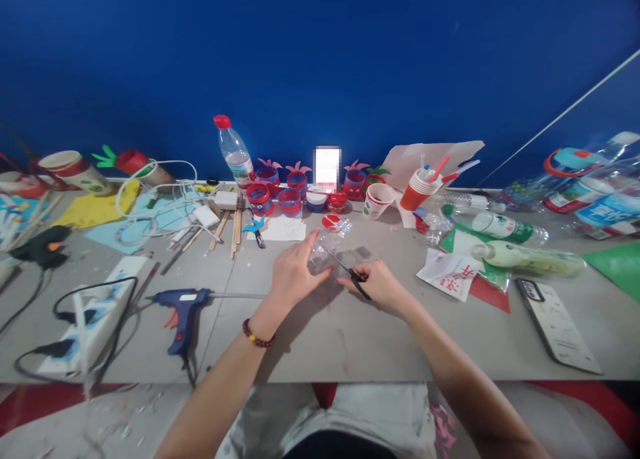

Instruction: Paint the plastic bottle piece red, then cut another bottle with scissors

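My left hand grips a clear plastic bottle piece from its left side, thumb and fingers on either side of it. The see-through plastic makes its outline hard to follow. In my right hand is a pair of scissors with dark handles. Their thin blades point up and left and reach the plastic; I cannot tell how wide they are spread. Just beyond the fingers lies a clear piece with a red round patch.
A blue glue gun and a power strip lie at left. Several red and blue cups, a tall bottle and paper cups stand along the back. Plastic bottles and a phone are at right.
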A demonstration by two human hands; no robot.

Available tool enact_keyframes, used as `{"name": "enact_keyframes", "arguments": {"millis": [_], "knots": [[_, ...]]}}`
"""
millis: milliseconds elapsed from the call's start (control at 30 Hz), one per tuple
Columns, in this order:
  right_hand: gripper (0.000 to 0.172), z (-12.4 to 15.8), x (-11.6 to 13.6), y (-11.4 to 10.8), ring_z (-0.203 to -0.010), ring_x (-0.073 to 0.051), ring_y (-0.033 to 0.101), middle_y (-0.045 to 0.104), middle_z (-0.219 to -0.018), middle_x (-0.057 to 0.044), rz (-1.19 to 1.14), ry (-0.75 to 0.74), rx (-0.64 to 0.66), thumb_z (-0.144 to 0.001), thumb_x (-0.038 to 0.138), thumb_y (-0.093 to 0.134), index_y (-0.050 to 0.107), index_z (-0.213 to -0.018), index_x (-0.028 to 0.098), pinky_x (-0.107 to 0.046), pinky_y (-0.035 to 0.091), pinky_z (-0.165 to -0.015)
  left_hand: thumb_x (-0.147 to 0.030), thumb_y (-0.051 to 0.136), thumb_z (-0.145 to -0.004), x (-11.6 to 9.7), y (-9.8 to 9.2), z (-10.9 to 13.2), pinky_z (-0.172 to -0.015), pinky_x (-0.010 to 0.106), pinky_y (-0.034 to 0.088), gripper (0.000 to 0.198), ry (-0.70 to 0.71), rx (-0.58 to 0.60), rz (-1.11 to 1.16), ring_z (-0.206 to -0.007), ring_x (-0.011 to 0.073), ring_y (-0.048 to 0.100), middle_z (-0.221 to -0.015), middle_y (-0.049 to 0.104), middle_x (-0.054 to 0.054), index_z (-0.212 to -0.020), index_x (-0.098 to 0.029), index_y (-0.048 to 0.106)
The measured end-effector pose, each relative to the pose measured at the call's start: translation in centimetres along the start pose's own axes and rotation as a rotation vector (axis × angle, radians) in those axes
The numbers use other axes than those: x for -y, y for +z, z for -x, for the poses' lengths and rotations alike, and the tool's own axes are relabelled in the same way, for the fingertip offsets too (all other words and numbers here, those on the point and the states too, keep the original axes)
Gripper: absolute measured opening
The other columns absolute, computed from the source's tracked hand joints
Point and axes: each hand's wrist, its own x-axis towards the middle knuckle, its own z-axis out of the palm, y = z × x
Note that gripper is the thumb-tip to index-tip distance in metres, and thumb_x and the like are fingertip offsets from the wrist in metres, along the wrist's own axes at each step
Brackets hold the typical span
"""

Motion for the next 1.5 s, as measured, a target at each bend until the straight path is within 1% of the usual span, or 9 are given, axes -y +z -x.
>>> {"name": "enact_keyframes", "arguments": {"millis": [233,500,733,867,1133,1233,1300,1367,1500], "knots": [[0.063,-0.1,0.1,0.0,-0.050,-0.009,0.023,0.026,-0.048,0.006,0.036,-0.022,-0.022,-0.071,0.067,0.067,0.031,-0.050,0.021,-0.025,0.020,-0.044,-0.046,0.075,-0.079,0.1,0.1,0.1,-0.081,0.033,0.055,0.071,0.035,-0.066,-0.040,-0.088,0.0237,0.071,-0.100,0.073,0.008,-0.140,-0.019,0.050],[0.064,-0.1,0.1,-0.3,-0.050,-0.009,0.024,0.027,-0.048,0.005,0.066,-0.025,-0.043,-0.071,0.071,0.064,0.032,-0.049,0.021,-0.025,0.022,-0.045,-0.050,0.072,-0.081,-0.1,-0.3,-0.1,-0.082,0.034,0.053,0.069,-0.003,-0.037,-0.061,-0.089,0.0248,0.070,-0.100,0.074,0.008,-0.140,-0.021,0.051],[0.065,-0.1,0.2,-0.1,-0.051,-0.010,0.022,0.026,-0.047,0.004,0.128,-0.080,-0.062,-0.075,0.075,0.057,0.033,-0.049,0.021,-0.026,0.022,-0.047,-0.053,0.070,-0.082,0.1,-0.1,-0.1,-0.082,0.034,0.053,0.067,0.030,-0.062,-0.074,-0.089,0.0249,0.070,-0.102,0.074,0.010,-0.138,-0.019,0.053],[0.066,0.0,0.5,-0.3,-0.050,-0.010,0.023,0.028,-0.046,0.004,0.152,-0.060,-0.057,-0.074,0.078,0.054,0.031,-0.050,0.021,-0.027,0.023,-0.047,-0.052,0.071,-0.083,0.1,-0.1,-0.2,-0.084,0.034,0.053,0.068,0.044,-0.070,-0.059,-0.090,0.0248,0.070,-0.103,0.074,0.010,-0.138,-0.018,0.052],[0.062,0.1,0.3,-0.2,-0.050,-0.009,0.028,0.033,-0.048,0.004,-0.013,-0.028,0.074,-0.074,0.070,0.064,0.035,-0.050,0.021,-0.026,0.022,-0.046,-0.052,0.072,-0.083,0.8,-1.0,-0.7,-0.086,0.034,0.054,0.066,0.115,-0.040,-0.003,-0.096,0.0241,0.071,-0.110,0.073,0.009,-0.136,-0.020,0.050],[0.059,0.1,0.2,0.1,-0.049,-0.009,0.029,0.034,-0.049,0.005,-0.090,0.012,0.098,-0.073,0.066,0.068,0.038,-0.052,0.021,-0.025,0.023,-0.045,-0.051,0.076,-0.078,0.7,-0.8,-0.6,-0.083,0.034,0.055,0.068,0.078,-0.068,0.017,-0.094,0.0234,0.071,-0.112,0.073,0.009,-0.132,-0.019,0.050],[0.058,0.1,0.1,0.2,-0.049,-0.008,0.027,0.032,-0.049,0.006,-0.098,0.026,0.075,-0.071,0.065,0.069,0.037,-0.052,0.021,-0.024,0.022,-0.045,-0.052,0.078,-0.076,0.7,-0.5,-0.5,-0.080,0.034,0.056,0.066,0.066,-0.102,0.015,-0.091,0.0235,0.072,-0.109,0.073,0.009,-0.126,-0.018,0.052],[0.059,0.1,0.1,0.2,-0.050,-0.008,0.026,0.030,-0.050,0.006,-0.077,0.013,0.035,-0.071,0.065,0.070,0.034,-0.052,0.021,-0.025,0.021,-0.045,-0.053,0.077,-0.077,0.7,-0.2,-0.4,-0.079,0.034,0.056,0.062,0.093,-0.148,0.003,-0.089,0.0241,0.072,-0.104,0.074,0.010,-0.122,-0.017,0.053],[0.061,0.0,0.2,0.2,-0.052,-0.009,0.022,0.024,-0.051,0.006,0.009,-0.052,-0.040,-0.071,0.062,0.069,0.029,-0.051,0.021,-0.025,0.019,-0.046,-0.055,0.069,-0.083,0.9,0.1,-0.4,-0.078,0.035,0.056,0.056,0.175,-0.211,-0.052,-0.090,0.0253,0.072,-0.107,0.074,0.012,-0.122,-0.016,0.055]]}}
